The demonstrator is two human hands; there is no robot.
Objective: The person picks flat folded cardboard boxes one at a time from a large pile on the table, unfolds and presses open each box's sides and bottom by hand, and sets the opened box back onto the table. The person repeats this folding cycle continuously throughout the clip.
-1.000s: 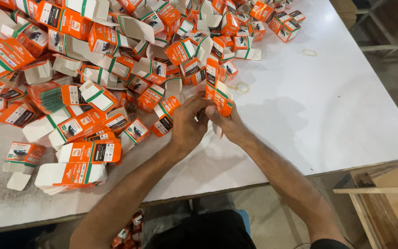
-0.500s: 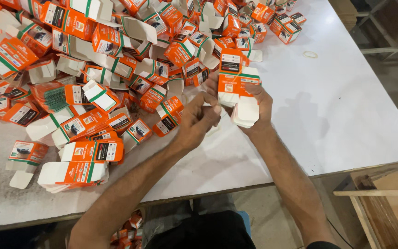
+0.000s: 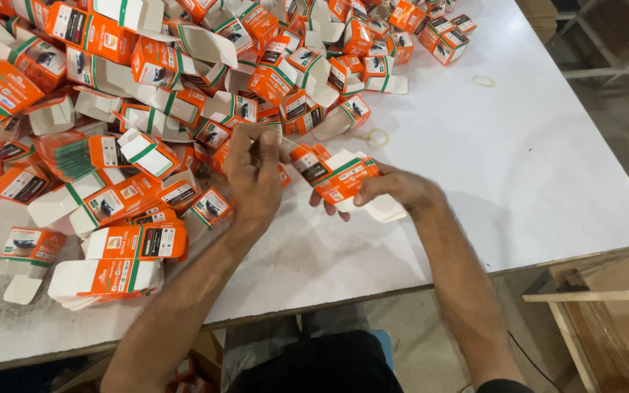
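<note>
The small orange-and-white cardboard carton with a green stripe [image 3: 336,177] is what I have in hand: it sits just above the near middle of the white tabletop [image 3: 547,167], at the front edge of the heap, lying roughly sideways with its white end flap [image 3: 384,209] hanging open below my fingers. My right hand [image 3: 387,191] is closed around the carton's right end, thumb on top and fingers curled beneath. My left hand [image 3: 255,175] is raised just beside the carton's left end, fingertips pinched together near that corner; whether they grip a flap of this carton or something thin between them I cannot tell. So the two hands are close, not touching each other, both working on the one carton. I judge that I am in the middle of erecting or closing it, with one end being handled and the opposite flap not yet tucked. A next move, as I see it, calls for steadying the body with the right hand while the left folds its end square, then turning the carton so the loose white flap can be pushed in without creasing the thin card. Behind the hands lies the big jumbled heap of like orange cartons [image 3: 183,87], many with flaps open, a flat stack of unfolded blanks [image 3: 111,276] at near left, and a pale rubber band [image 3: 378,137] on bare table just beyond the carton
</note>
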